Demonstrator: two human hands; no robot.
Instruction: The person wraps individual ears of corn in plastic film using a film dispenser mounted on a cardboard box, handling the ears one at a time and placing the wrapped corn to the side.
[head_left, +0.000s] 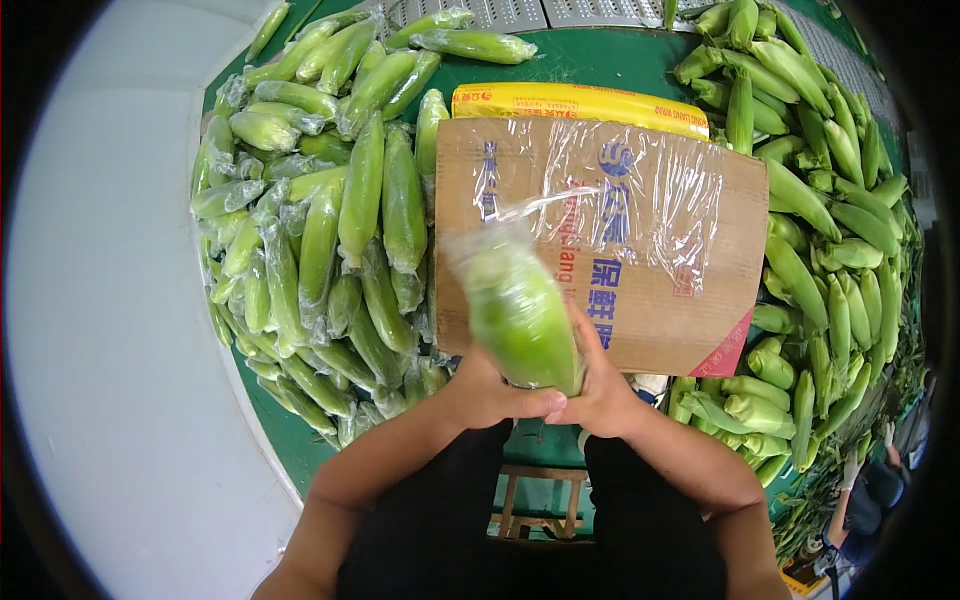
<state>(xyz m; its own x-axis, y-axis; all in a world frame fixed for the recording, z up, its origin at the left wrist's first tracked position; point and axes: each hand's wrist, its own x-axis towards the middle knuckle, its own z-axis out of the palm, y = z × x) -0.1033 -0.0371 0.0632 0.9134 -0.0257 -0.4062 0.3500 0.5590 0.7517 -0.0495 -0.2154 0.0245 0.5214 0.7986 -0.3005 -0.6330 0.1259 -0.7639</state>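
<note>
Between my two hands is an ear of corn in its green husk (517, 322), wrapped in clear plastic film that puffs out loosely at its far end. My left hand (487, 390) grips its left side near the lower end. On the other side my right hand (604, 386) holds it, with the two thumbs meeting in front. Behind the corn lies a flat cardboard box (675, 330) bearing printed writing, and a sheet of clear cling film (652, 202) is spread over it. A yellow roll carton of wrap (600, 103) sits along the box's far edge.
Film-wrapped corn ears (322, 225) are heaped to the left, beside a white wall (127, 300). Unwrapped husked corn (817, 225) piles up on the right. Perforated metal panels (480, 13) run along the back. At lower right, another person's gloved hand (851, 471) shows near loose husks.
</note>
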